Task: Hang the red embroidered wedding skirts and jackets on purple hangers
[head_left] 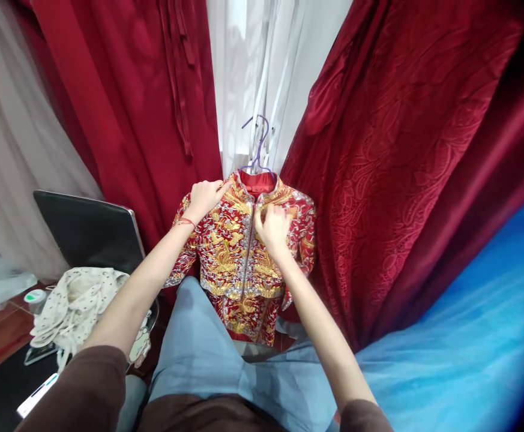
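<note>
A red jacket with dense gold and silver embroidery hangs upright on a purple hanger in front of my knees. Its front closure runs down the middle, and the red lining shows inside the standing collar. My left hand grips the jacket's shoulder beside the collar, with the thumb stretched toward the neck. On the other side of the closure, my right hand is closed at the upper chest, its curled fingers against the embroidered cloth. The fingertips of my right hand are partly hidden.
Red curtains hang on both sides, with white fabric between them. To the left stands a black chair back, with a white dotted cloth below it. A white box-like item lies lower left. Blue fabric spreads at the right.
</note>
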`<state>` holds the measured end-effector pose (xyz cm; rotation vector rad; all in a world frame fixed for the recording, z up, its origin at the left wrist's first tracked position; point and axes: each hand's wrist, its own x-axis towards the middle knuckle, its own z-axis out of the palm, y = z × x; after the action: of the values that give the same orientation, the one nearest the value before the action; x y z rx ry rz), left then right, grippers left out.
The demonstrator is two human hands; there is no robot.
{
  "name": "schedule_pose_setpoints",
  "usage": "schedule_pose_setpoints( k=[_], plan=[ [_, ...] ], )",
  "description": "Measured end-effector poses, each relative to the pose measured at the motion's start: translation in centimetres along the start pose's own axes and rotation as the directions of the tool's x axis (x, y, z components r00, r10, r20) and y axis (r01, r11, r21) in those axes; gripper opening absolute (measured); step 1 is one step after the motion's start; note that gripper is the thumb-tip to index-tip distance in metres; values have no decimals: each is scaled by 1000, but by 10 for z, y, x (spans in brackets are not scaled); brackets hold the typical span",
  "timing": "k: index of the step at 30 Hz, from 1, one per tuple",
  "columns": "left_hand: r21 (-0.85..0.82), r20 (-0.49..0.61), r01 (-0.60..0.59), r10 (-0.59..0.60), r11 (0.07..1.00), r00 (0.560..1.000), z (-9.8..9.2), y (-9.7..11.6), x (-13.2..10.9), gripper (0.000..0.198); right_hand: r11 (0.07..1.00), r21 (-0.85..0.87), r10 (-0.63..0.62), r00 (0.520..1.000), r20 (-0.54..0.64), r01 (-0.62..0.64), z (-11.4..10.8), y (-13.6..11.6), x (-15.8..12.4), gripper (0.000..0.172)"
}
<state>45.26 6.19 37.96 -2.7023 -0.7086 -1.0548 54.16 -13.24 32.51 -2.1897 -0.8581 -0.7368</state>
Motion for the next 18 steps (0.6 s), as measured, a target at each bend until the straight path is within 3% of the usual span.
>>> schedule_pose_setpoints(
  k=[2, 4, 6, 8, 13, 18],
  plan=[
    [-1, -3, -2, 2, 1000, 1000, -1, -1, -1, 78, 921, 363, 92, 984, 151, -142, 8, -15, 4, 39],
    [-2, -3, -1, 1, 1000, 1000, -1, -1, -3, 78, 667, 663, 142, 932, 335, -339, 13, -24, 14, 37],
    [-5, -6, 8, -8, 1000, 1000, -1, -1, -4, 78, 414, 770, 164, 871, 463, -486, 15, -27, 23, 31],
    [-15, -16, 24, -24, 1000, 1000, -1, -1, -5, 78, 295, 778, 203, 832, 516, -554, 16, -28, 27, 29],
    [-57, 3, 50, -50, 997, 999, 1, 0, -6, 77, 238, 788, 239, 821, 519, -568, 18, -25, 19, 33],
    [-77, 13, 53, -52, 996, 999, 0, 0, -7, 77, 252, 818, 248, 851, 462, -517, 33, -20, 1, 31]
  ],
)
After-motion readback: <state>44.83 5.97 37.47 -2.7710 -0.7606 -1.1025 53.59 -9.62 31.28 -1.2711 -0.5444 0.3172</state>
